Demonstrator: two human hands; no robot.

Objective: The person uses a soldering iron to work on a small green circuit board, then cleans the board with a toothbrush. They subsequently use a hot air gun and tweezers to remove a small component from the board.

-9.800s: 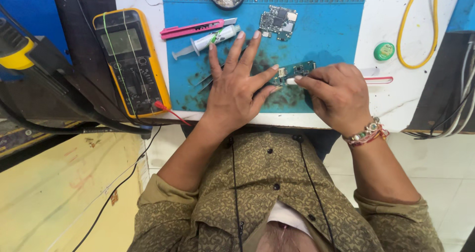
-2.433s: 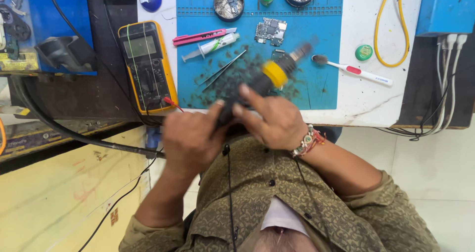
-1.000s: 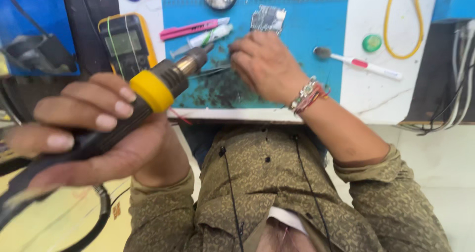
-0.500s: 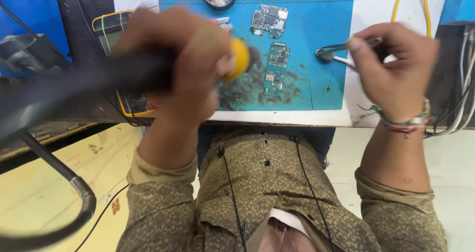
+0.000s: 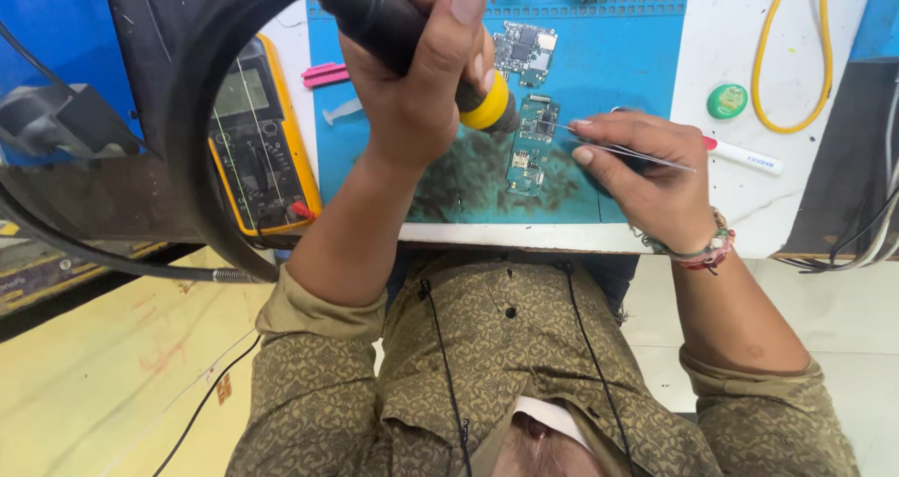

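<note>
Left hand (image 5: 412, 84), fingers wrapped tight around black hot-air handpiece (image 5: 393, 28), yellow-collared nozzle just above green circuit board (image 5: 532, 140) on blue mat (image 5: 618, 74); right hand (image 5: 646, 173), fingers pinched on thin tweezers (image 5: 618, 147), tips touching that board, beside the fingertips.

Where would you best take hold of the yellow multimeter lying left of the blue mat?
Probably grip the yellow multimeter across its long rubber-edged sides near the middle, coming from above: it lies flat and face up, and the black hose of the tool in the left hand crosses close by.
</note>
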